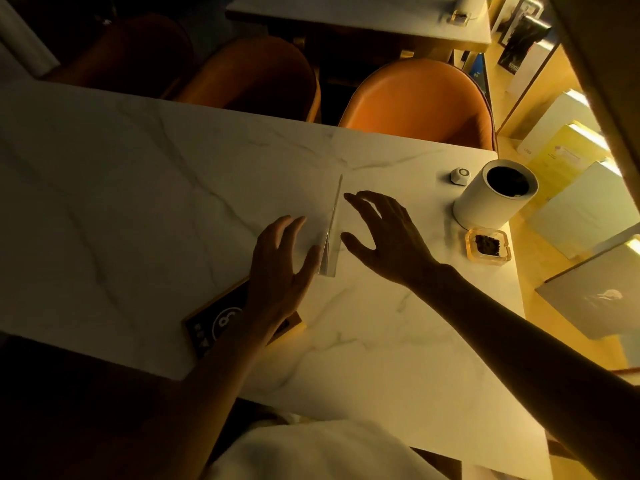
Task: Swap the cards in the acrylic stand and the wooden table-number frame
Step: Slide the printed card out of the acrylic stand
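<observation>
A clear acrylic stand (330, 233) stands upright on the white marble table (138, 202), seen almost edge-on. Whether a card sits in it I cannot tell. My left hand (280, 271) hovers just left of it, fingers spread, holding nothing. My right hand (384, 237) hovers just right of it, fingers apart, also empty. Neither hand clearly touches the stand. The wooden table-number frame (214, 323) lies flat near the table's front edge, showing a dark card with a white circled number. My left wrist covers its right part.
A white cylindrical bin (491, 199) stands at the table's right end, with a small white call button (460, 174) behind it and an amber glass ashtray (488, 244) in front. Orange chairs (422, 102) line the far side. Books fill the shelf at right.
</observation>
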